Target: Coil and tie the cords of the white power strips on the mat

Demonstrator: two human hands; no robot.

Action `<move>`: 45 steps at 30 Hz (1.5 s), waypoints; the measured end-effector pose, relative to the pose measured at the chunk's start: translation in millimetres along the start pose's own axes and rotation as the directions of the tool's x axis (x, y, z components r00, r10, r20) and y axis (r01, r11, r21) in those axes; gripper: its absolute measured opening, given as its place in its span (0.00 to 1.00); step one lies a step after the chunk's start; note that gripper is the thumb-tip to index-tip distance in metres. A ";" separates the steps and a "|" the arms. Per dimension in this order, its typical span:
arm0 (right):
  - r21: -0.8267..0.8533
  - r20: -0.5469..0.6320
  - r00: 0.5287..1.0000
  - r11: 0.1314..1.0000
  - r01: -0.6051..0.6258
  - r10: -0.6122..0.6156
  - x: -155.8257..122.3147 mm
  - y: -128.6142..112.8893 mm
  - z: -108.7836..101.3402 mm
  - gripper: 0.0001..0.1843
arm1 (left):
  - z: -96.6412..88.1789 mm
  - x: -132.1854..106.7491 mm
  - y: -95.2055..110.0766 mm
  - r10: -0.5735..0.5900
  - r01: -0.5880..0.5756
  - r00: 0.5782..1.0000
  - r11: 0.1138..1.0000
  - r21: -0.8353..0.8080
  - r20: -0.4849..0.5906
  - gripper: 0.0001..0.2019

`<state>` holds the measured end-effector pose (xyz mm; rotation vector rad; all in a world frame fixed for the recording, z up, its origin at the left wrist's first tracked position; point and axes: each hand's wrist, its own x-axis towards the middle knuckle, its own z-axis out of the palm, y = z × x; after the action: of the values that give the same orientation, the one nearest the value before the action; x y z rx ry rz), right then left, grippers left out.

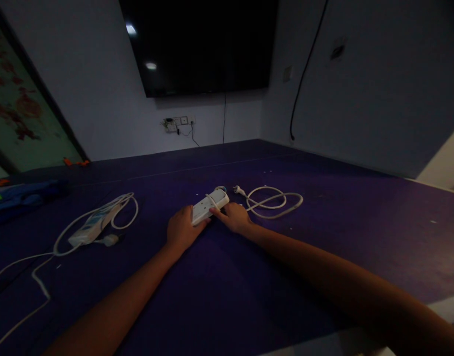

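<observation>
A white power strip [209, 205] lies on a dark purple floor mat [227, 277] in front of me. My left hand [182, 229] is closed on the strip's near end. My right hand [233, 216] rests at its right side, fingers curled against the strip and its white cord. That cord [274, 201] loops to the right and ends in a plug [238, 190] just beyond my right hand.
A second white power strip [94, 225] with a long cord and plug lies to the left. A dark wall-mounted television [200, 44] hangs ahead above wall sockets [178, 122]. A blue object [22, 195] sits at the far left.
</observation>
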<state>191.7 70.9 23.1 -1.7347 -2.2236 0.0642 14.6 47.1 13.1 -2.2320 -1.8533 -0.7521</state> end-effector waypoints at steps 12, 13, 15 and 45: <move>-0.022 -0.003 1.000 1.000 -0.018 0.018 1.3 3.0 4.7 0.36 | -4.7 -0.3 5.2 -0.014 0.015 0.999 1.000 -0.015 0.041 0.25; -0.019 -0.009 1.000 1.000 -0.015 0.015 1.5 3.3 5.0 0.36 | -4.5 -0.4 5.3 -0.009 0.009 0.999 1.000 -0.013 0.035 0.24; -0.016 -0.013 1.000 1.000 -0.010 0.010 2.3 4.1 5.9 0.36 | -4.3 -0.4 5.4 -0.001 0.002 1.000 1.000 -0.011 0.027 0.24; -0.020 0.004 1.000 1.000 -0.007 0.007 3.8 4.1 6.1 0.37 | -1.5 -0.1 3.3 0.010 -0.010 1.000 1.000 0.023 0.006 0.25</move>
<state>193.0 76.5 17.2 -1.7548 -2.2280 0.0473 17.3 45.7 15.0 -2.2302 -1.8429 -0.7187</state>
